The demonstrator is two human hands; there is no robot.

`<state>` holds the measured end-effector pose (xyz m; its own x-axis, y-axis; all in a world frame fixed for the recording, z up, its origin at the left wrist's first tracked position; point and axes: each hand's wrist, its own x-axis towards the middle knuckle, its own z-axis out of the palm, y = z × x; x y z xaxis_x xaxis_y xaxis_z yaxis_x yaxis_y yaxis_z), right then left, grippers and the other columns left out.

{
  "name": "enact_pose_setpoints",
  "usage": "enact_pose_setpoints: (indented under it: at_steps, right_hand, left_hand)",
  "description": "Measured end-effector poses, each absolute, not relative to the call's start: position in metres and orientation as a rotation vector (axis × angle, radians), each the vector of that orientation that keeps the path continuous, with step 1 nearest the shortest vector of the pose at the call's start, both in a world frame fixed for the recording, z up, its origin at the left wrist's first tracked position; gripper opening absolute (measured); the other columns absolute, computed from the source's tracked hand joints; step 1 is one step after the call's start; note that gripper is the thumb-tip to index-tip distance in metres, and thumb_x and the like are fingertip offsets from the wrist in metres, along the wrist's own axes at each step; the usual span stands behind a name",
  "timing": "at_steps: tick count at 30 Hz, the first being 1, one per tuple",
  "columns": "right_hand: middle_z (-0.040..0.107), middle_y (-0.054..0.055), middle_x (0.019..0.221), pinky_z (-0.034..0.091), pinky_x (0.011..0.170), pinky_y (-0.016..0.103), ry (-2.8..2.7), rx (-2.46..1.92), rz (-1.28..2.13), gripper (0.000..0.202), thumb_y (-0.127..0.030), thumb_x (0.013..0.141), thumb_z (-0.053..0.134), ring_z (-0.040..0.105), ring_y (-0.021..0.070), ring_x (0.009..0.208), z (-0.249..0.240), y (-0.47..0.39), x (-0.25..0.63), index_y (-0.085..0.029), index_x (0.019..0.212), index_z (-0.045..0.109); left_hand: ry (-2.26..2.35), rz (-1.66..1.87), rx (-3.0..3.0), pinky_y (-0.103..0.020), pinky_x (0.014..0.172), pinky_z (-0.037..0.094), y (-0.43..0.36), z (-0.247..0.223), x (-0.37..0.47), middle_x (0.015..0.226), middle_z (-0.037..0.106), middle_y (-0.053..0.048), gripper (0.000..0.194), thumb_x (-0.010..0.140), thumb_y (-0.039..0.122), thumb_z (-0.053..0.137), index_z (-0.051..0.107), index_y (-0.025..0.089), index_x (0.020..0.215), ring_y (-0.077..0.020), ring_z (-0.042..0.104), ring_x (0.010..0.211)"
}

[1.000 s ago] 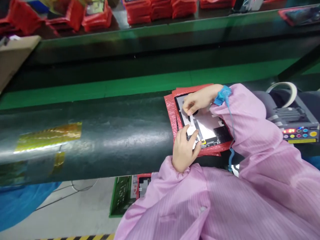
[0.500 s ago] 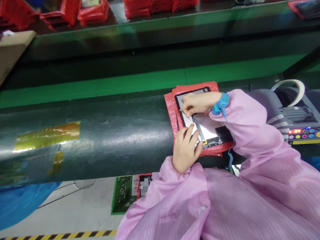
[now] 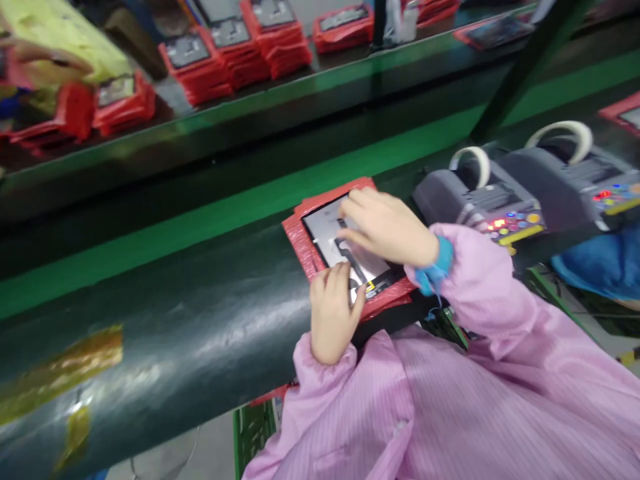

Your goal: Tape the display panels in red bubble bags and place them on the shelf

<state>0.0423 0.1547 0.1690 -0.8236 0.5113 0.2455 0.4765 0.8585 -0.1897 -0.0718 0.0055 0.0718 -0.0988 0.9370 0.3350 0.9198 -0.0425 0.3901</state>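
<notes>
A flat tablet-like screen panel (image 3: 325,231) with a grey back and black border lies on red bubble-wrap sheets (image 3: 301,250) on the bench. My left hand (image 3: 333,310) rests at the panel's near left edge, fingers spread and touching it. Over the panel's middle and far part is my right hand (image 3: 383,223), slightly blurred, its thumb apart from the bent fingers. It wears a blue wrist strap (image 3: 437,267). A dark strip (image 3: 350,257) runs along the panel between the hands; a small dark piece shows near the right fingertips. Whether they touch it is unclear.
Two grey tape dispensers (image 3: 480,197) with lit displays stand to the right. Stacks of red-wrapped panels (image 3: 200,67) line the shelf behind. Yellowish tape (image 3: 65,370) is stuck on the green bench mat (image 3: 200,313). A co-worker's arm (image 3: 50,60) shows at top left. Below is a green crate (image 3: 253,433).
The view has swung to the right. My right hand has gone from a pinch near a pale piece to spread fingers over the panel. A dark strip now shows where white was.
</notes>
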Motion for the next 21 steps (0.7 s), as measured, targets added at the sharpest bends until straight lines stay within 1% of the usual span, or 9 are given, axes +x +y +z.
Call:
enact_pose_setpoints:
  at_steps: [3,5,7,8,9,12,15,18,21]
  right_hand:
    - [0.067,0.006,0.09,0.05,0.073,0.031,-2.284,-0.853,0.425,0.018,-0.033,0.099,0.05,0.064,0.0179,0.081,0.169,0.115,0.128,-0.021,0.097,0.063]
    - [0.064,0.005,0.081,0.047,0.064,0.031,-1.683,-1.24,0.254,0.014,-0.03,0.097,0.051,0.06,0.0171,0.069,0.153,0.109,0.194,-0.022,0.09,0.06]
    - [0.06,0.007,0.081,0.044,0.066,0.034,-1.072,-1.564,-0.022,0.008,-0.027,0.091,0.053,0.057,0.0193,0.071,0.128,0.121,0.262,-0.021,0.087,0.056]
    - [0.058,0.007,0.081,0.044,0.07,0.037,-0.92,-1.684,-0.072,0.007,-0.028,0.088,0.055,0.056,0.0202,0.073,0.114,0.133,0.293,-0.022,0.084,0.054]
    - [0.057,0.006,0.081,0.044,0.074,0.039,-0.928,-1.785,-0.012,0.011,-0.033,0.088,0.056,0.057,0.0217,0.077,0.101,0.145,0.32,-0.023,0.084,0.054]
    - [0.05,0.003,0.067,0.04,0.068,0.039,-0.949,-1.853,0.254,0.026,-0.048,0.09,0.052,0.052,0.0227,0.074,0.069,0.181,0.371,-0.025,0.077,0.051]
    - [0.048,0.002,0.062,0.038,0.065,0.037,-0.926,-1.805,0.458,0.028,-0.051,0.085,0.057,0.047,0.0206,0.07,0.063,0.192,0.38,-0.026,0.074,0.052]
    - [0.049,0.001,0.065,0.036,0.063,0.035,-0.861,-1.747,0.361,0.025,-0.048,0.081,0.064,0.046,0.0183,0.067,0.088,0.169,0.359,-0.025,0.073,0.055]
    - [0.046,-0.001,0.067,0.029,0.054,0.032,-0.923,-1.595,0.293,0.017,-0.04,0.081,0.064,0.037,0.0129,0.055,0.135,0.123,0.312,-0.024,0.077,0.059]
  left_hand:
    - [2.193,0.751,2.122,-0.048,0.097,0.046,0.017,0.076,-0.078,0.116,0.064,-0.018,0.05,0.1,0.039,0.049,0.056,0.006,0.136,-0.0313,0.055,0.105]
    - [2.209,0.704,2.154,-0.047,0.095,0.047,0.023,0.076,-0.081,0.112,0.063,-0.019,0.051,0.1,0.042,0.046,0.061,0.004,0.131,-0.032,0.055,0.102]
    - [2.201,0.681,2.187,-0.047,0.093,0.048,0.027,0.074,-0.082,0.11,0.061,-0.02,0.052,0.1,0.042,0.045,0.064,0.002,0.127,-0.0321,0.055,0.1]
    - [2.19,0.674,2.209,-0.047,0.093,0.048,0.027,0.074,-0.083,0.11,0.06,-0.02,0.053,0.101,0.042,0.044,0.064,0.001,0.127,-0.0322,0.054,0.1]
    - [2.18,0.668,2.232,-0.047,0.094,0.047,0.026,0.073,-0.083,0.11,0.06,-0.02,0.054,0.101,0.043,0.044,0.064,0.0,0.127,-0.0323,0.054,0.1]
    - [2.169,0.64,2.283,-0.048,0.095,0.047,0.022,0.071,-0.084,0.112,0.058,-0.021,0.055,0.101,0.043,0.042,0.063,0.001,0.129,-0.033,0.053,0.102]
    - [2.158,0.6,2.281,-0.048,0.097,0.047,0.021,0.072,-0.087,0.114,0.057,-0.02,0.054,0.1,0.044,0.042,0.063,0.003,0.129,-0.0334,0.052,0.104]
    - [2.146,0.566,2.242,-0.048,0.097,0.048,0.026,0.074,-0.09,0.112,0.058,-0.019,0.055,0.1,0.045,0.042,0.06,0.005,0.132,-0.0328,0.054,0.104]
    - [2.188,0.479,2.2,-0.044,0.093,0.05,0.038,0.082,-0.09,0.106,0.06,-0.017,0.055,0.101,0.043,0.042,0.057,0.005,0.137,-0.0312,0.058,0.102]
